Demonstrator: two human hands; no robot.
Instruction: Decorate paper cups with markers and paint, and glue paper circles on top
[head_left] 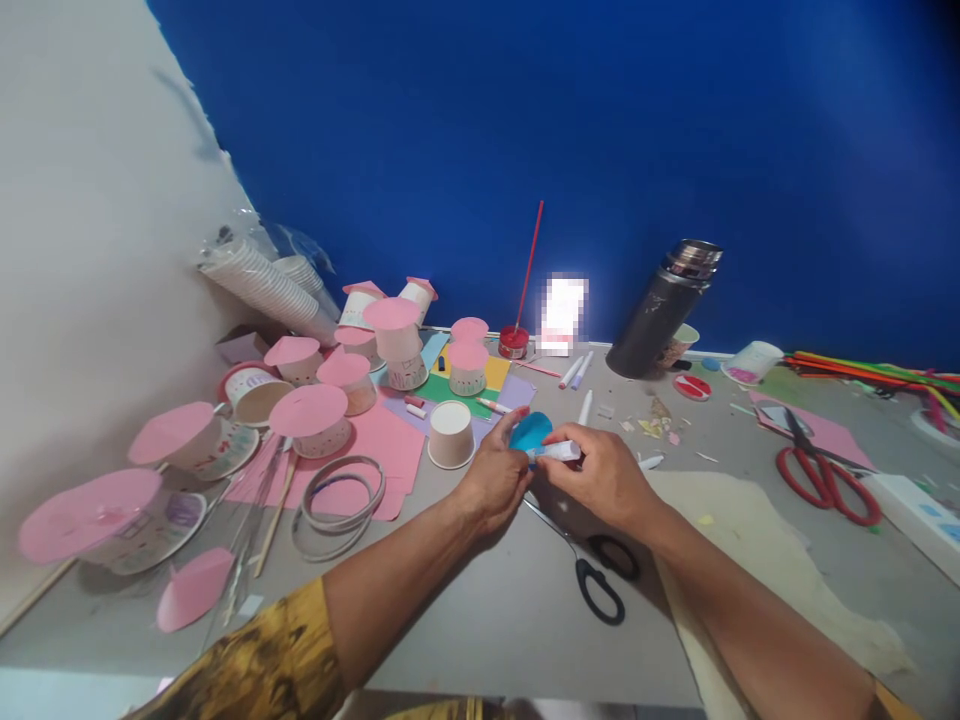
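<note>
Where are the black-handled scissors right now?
The black-handled scissors lie on the grey table, centre of the head view, just below the right hand, handles toward the person.

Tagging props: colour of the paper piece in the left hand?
Turquoise blue. The paper piece shows best in the head view, pinched by the left hand.

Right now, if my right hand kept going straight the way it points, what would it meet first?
The blue paper piece pinched in your left hand. Your right hand points left, and the white tube it holds seems to touch that piece, though depth is hard to judge.
</note>
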